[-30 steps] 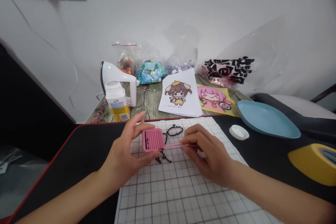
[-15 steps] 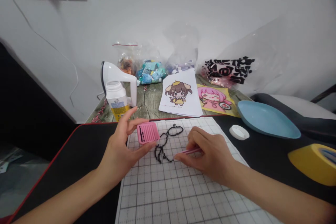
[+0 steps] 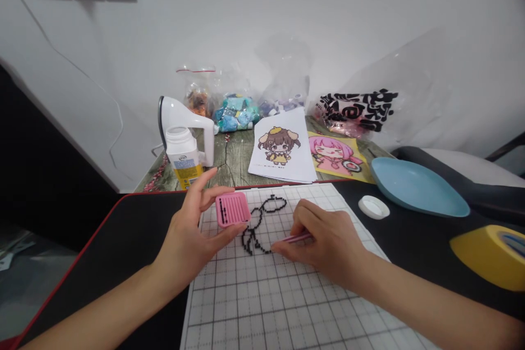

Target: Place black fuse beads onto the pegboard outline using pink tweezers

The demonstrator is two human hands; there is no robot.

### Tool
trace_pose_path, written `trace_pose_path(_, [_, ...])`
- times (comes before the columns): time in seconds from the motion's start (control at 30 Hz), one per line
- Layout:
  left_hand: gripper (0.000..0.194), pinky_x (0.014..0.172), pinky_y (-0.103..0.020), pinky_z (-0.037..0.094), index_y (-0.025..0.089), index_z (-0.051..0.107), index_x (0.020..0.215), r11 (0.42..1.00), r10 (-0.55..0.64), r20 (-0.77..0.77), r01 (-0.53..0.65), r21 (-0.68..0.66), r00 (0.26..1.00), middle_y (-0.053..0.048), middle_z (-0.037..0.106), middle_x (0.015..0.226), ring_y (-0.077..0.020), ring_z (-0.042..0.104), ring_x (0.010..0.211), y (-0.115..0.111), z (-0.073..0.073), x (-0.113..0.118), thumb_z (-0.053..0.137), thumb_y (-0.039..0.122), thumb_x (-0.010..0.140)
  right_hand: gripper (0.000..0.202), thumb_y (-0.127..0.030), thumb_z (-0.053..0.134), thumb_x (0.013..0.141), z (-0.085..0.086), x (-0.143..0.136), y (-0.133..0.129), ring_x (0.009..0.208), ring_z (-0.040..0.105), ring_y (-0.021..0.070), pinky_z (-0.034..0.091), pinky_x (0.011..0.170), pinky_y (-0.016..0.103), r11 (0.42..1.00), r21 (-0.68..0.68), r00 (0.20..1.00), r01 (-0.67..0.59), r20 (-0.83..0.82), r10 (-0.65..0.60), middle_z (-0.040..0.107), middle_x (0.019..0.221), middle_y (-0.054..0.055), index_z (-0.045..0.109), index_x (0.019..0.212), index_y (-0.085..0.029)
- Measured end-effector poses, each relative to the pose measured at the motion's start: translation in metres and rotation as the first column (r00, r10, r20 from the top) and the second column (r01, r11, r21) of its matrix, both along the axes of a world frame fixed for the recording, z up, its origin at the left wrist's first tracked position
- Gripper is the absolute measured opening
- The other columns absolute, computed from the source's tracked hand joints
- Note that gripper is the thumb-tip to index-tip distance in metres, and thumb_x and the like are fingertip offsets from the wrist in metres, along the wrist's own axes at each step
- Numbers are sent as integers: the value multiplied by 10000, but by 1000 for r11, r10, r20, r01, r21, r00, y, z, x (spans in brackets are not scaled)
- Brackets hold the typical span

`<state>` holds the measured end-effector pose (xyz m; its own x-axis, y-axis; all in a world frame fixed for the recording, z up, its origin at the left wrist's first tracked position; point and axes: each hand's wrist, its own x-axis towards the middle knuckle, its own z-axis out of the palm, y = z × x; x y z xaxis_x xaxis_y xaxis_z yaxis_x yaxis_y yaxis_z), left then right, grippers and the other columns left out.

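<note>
Between thumb and fingers, my left hand point(image 3: 191, 224) holds a small pink ridged bead tray point(image 3: 233, 209), tilted toward me, with some black beads in its left grooves. My right hand point(image 3: 324, 235) pinches a thin pink pen-like tool point(image 3: 297, 237); its tip is hidden by the fingers. That hand is low over the white gridded pegboard point(image 3: 246, 306), at the right end of a line of black beads point(image 3: 262, 250). The beads form a curving outline with a closed loop point(image 3: 274, 204) at the top.
Behind the board lie a printed cartoon sheet point(image 3: 281, 145) and a yellow picture point(image 3: 336, 156). A white bottle point(image 3: 182, 156) and a handheld white appliance point(image 3: 186, 115) stand left. To the right are a white cap point(image 3: 373, 207), a blue tray point(image 3: 418, 186) and yellow tape point(image 3: 488, 257).
My left hand and the pink tray have shifted very slightly to the right. My right hand stays at nearly the same spot, still gripping the pink tool.
</note>
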<state>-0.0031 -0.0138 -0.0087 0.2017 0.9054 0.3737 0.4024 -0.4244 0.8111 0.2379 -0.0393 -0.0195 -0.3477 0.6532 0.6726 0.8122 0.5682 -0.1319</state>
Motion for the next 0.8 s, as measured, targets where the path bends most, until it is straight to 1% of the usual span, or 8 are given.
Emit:
trace_pose_path(0.2, [835, 1020, -526, 476, 346, 270, 1428, 1000, -15, -11, 15, -1, 1000, -78, 654, 1222, -276, 621, 1160, -1, 1, 0, 763, 410, 757, 579, -678, 422, 901, 0, 0, 0, 424, 459, 64, 231, 420, 218, 1000, -3, 1000, 2, 14, -2, 532, 551, -39, 497, 605, -186])
trace_pose_path(0.5, [828, 1009, -531, 479, 366, 280, 1414, 1000, -18, -6, 18, 11, 1000, -57, 665, 1211, -273, 621, 1153, 0, 0, 0, 769, 425, 749, 610, -696, 348, 916, 0, 0, 1, 408, 460, 69, 237, 408, 232, 999, 28, 999, 17, 29, -18, 534, 547, -35, 487, 607, -189])
trace_pose_path(0.57, [823, 1004, -528, 484, 370, 284, 1409, 1000, -16, -10, 16, 17, 1000, -52, 665, 1212, -272, 620, 1155, 0, 0, 0, 770, 429, 747, 601, -701, 363, 908, 0, 0, 1, 404, 458, 71, 239, 401, 236, 999, 32, 999, 13, 31, -14, 532, 546, -37, 482, 613, -191])
trace_pose_path(0.63, [825, 1003, -530, 484, 371, 278, 1412, 1000, -11, -16, 12, 20, 1000, -52, 664, 1218, -274, 616, 1164, 0, 0, 0, 766, 434, 750, 568, -691, 418, 894, 0, 1, 1, 407, 451, 72, 245, 393, 237, 1000, 26, 1000, 2, 18, -2, 527, 555, -40, 473, 626, -193])
trace_pose_path(0.7, [829, 1011, -542, 474, 369, 267, 1418, 1000, -15, -28, 15, 21, 1000, -54, 668, 1218, -278, 617, 1166, 0, 0, 0, 760, 441, 755, 488, -620, 486, 906, 0, 2, 1, 441, 468, 73, 278, 395, 226, 1000, 19, 999, -19, -43, 20, 534, 598, -35, 477, 670, -193])
trace_pose_path(0.8, [832, 1046, -547, 446, 361, 264, 1420, 997, -65, -67, 68, 38, 996, -52, 685, 1204, -279, 615, 1181, -3, 0, 0, 760, 445, 758, 254, -402, 523, 959, -1, 2, 1, 537, 511, 72, 365, 427, 194, 995, 17, 976, -102, -190, 103, 566, 756, -1, 520, 822, -187])
